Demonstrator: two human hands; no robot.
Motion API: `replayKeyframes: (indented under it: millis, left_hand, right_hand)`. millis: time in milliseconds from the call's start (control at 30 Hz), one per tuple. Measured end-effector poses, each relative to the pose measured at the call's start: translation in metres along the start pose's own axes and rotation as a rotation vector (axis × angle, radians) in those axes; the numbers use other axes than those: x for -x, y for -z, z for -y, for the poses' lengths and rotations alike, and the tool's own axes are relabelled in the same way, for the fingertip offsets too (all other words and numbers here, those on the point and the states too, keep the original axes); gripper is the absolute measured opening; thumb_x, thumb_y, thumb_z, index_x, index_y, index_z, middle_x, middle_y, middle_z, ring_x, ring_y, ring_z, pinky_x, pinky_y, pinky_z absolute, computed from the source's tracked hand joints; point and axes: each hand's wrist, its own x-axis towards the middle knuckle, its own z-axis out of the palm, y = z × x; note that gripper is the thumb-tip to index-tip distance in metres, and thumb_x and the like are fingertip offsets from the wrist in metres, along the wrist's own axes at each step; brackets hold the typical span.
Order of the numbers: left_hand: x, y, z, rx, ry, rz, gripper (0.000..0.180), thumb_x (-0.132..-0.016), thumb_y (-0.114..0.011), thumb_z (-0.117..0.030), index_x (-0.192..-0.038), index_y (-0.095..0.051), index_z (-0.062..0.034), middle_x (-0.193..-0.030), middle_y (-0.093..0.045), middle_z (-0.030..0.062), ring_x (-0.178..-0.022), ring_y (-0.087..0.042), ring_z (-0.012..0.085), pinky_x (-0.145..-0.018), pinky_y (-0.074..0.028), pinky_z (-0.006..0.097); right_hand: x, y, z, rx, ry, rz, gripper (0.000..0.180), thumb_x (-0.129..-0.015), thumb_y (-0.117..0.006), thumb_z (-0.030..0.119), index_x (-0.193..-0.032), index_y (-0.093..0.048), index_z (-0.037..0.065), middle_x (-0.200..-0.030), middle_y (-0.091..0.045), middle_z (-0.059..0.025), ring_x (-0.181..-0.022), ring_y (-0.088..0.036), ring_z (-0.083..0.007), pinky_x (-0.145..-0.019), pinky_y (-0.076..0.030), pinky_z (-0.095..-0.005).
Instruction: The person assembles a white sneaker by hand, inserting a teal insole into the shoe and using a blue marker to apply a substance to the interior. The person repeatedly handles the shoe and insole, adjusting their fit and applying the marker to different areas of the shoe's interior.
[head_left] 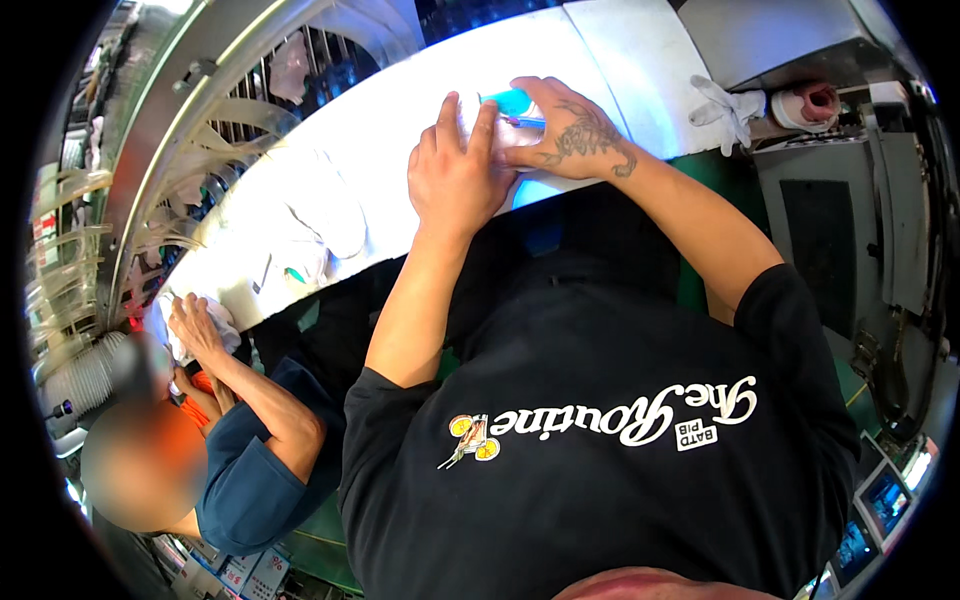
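A small white fabric item [513, 150] lies bunched on the white table between my hands. My left hand [458, 170] grips its left side, its upper fingers fairly straight and its thumb hidden. A glossy teal object [512, 101] shows between my left fingertips and my right hand [575, 132]. My right hand curls round the teal object and the fabric from the right, thumb below and index finger above. A thin blue-purple piece shows just under the teal; its kind is too small to tell.
The white work table [400, 110] curves away left. White gloves [325, 215] lie on it, and another white glove [725, 108] hangs at its right end beside a reddish cone spool [815, 103]. A co-worker [265, 470] handles white fabric at lower left. Metal rails and tubing line the far side.
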Motion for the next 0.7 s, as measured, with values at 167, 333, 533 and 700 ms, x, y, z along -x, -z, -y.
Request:
replayKeyframes:
  millis: [167, 333, 533, 700]
  left_hand:
    - [-0.008, 0.022, -0.005, 0.015, -0.017, 0.136, 0.092, -0.065, -0.099, -0.034, -0.149, -0.063, -0.0232, -0.162, -0.048, 0.0209, -0.136, -0.058, 0.0417, -0.111, -0.048, 0.053]
    - [-0.015, 0.022, -0.017, -0.051, -0.062, 0.123, 0.089, -0.065, -0.099, -0.035, -0.144, -0.064, -0.0142, -0.162, -0.049, 0.0218, -0.146, -0.049, 0.0441, -0.118, -0.041, 0.057]
    - [-0.016, 0.011, -0.032, -0.07, -0.043, 0.121, 0.092, -0.063, -0.1, -0.04, -0.142, -0.064, -0.0087, -0.162, -0.051, 0.022, -0.147, -0.049, 0.0437, -0.117, -0.042, 0.058]
    - [-0.016, 0.005, -0.027, -0.069, -0.049, 0.06, 0.091, -0.062, -0.101, -0.044, -0.139, -0.066, -0.0095, -0.156, -0.055, 0.0208, -0.144, -0.053, 0.0422, -0.11, -0.05, 0.055]
  right_hand:
    - [-0.022, 0.039, -0.014, -0.687, -0.465, -0.056, 0.05, -0.104, -0.071, 0.058, -0.11, -0.073, 0.009, -0.087, -0.068, -0.0059, -0.067, -0.061, -0.0139, -0.064, -0.051, -0.0335]
    - [-0.021, 0.024, -0.014, -1.627, -0.074, -0.211, 0.046, -0.109, -0.065, 0.053, -0.085, -0.053, 0.016, -0.075, -0.054, -0.0017, -0.053, -0.043, -0.0108, -0.052, -0.037, -0.0309]
    - [-0.025, 0.022, -0.011, -1.821, -0.143, -0.146, 0.046, -0.111, -0.062, 0.05, -0.086, -0.052, 0.014, -0.072, -0.053, -0.0014, -0.051, -0.043, -0.0128, -0.052, -0.037, -0.0315]
    - [-0.024, 0.015, -0.005, -1.61, -0.075, 0.001, 0.05, -0.11, -0.064, 0.048, -0.078, -0.051, 0.012, -0.066, -0.051, -0.0021, -0.051, -0.048, -0.0125, -0.053, -0.042, -0.0303]
